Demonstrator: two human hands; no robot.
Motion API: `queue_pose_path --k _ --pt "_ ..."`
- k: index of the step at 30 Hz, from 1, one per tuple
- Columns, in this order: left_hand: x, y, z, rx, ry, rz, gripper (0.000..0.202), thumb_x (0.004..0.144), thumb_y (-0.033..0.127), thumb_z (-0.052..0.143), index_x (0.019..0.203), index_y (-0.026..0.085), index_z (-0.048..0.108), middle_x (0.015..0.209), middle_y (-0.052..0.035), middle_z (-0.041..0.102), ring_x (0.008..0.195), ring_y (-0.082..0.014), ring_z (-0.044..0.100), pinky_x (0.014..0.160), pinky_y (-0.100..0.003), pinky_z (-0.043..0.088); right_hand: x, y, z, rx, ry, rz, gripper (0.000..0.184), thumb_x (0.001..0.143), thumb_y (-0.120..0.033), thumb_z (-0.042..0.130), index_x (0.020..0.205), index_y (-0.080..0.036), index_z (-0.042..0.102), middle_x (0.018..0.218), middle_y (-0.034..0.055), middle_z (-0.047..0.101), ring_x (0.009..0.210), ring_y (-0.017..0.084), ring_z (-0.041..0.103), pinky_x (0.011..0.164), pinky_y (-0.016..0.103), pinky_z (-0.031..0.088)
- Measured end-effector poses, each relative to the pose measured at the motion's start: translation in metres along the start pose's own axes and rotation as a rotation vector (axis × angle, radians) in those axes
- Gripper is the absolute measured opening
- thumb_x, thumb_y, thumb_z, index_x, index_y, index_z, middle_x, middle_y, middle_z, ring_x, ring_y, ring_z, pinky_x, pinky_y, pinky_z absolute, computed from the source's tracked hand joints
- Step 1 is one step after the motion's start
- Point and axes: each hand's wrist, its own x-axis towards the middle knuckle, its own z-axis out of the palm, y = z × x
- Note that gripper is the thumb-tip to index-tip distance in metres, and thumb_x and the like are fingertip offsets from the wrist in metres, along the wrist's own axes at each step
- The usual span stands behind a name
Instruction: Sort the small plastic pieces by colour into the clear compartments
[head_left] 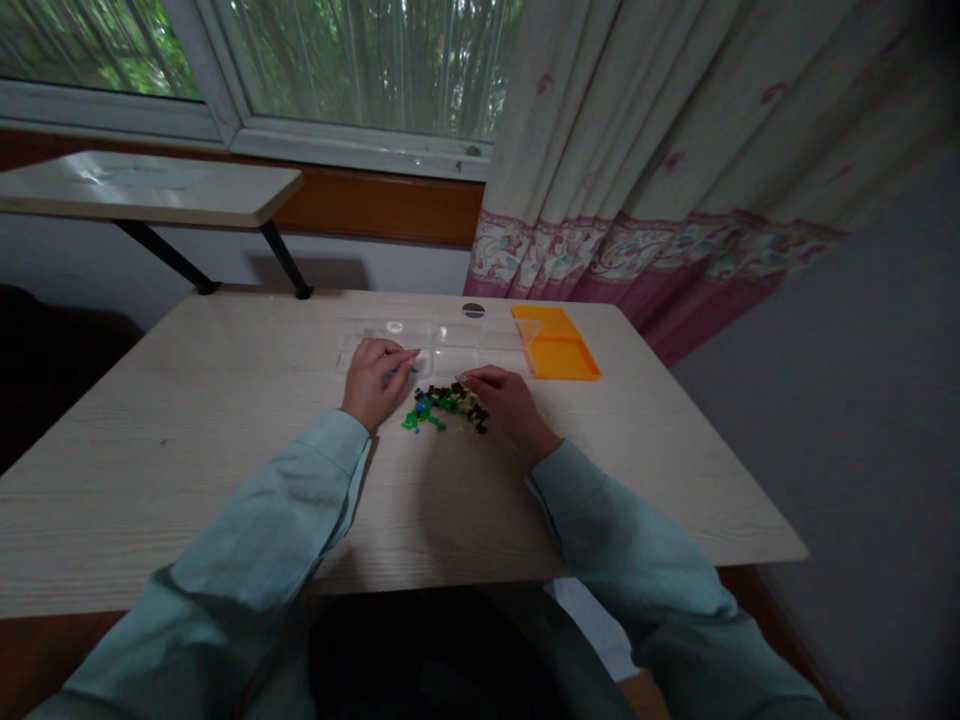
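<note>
On the surface (225, 420), coloured pieces (442, 404) are heaped near a clear tray (457, 346). Whether anything is pinched by the fingers of the left hand (375, 381) or right hand (516, 408) cannot be told.

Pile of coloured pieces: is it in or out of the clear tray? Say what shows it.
Out: the pile lies on the tabletop, on the near side of the clear tray.

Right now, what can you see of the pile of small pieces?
The loose pile holds tiny, seemingly plastic pieces: green and blue toward the left, dark brown along the far edge and right, pale ones among them. It lies on the table, nearer than the clear tray, beside the right hand; contact is unclear.
</note>
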Motion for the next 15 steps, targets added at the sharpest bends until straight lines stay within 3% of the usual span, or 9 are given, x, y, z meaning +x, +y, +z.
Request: queue_pose_path --k 6,15 --pt "-0.001 0.023 0.006 -0.052 -0.144 0.207 0.026 0.089 0.034 0.059 0.113 0.029 0.066 0.095 -0.0048 0.064 0.093 -0.0194 0.055 0.085 -0.038 0.043 -0.006 -0.007 0.01 0.206 -0.102 0.142 0.034 0.072 -0.049 0.069 0.084 -0.017 0.073 0.073 0.0013 0.066 0.062 0.012 0.052 0.057 0.025 0.038" --pt "-0.001 0.026 0.004 -0.06 -0.161 0.226 0.022 0.089 0.035 0.059 0.107 0.028 0.069 0.092 -0.0036 0.066 0.09 -0.018 0.055 0.083 -0.036 0.043 -0.011 -0.013 0.014 0.319 -0.17 0.238 0.04 0.068 -0.051 0.071 0.086 -0.016 0.072 0.059 -0.0037 0.055 0.05 0.008 0.038 0.048 0.023 0.025"
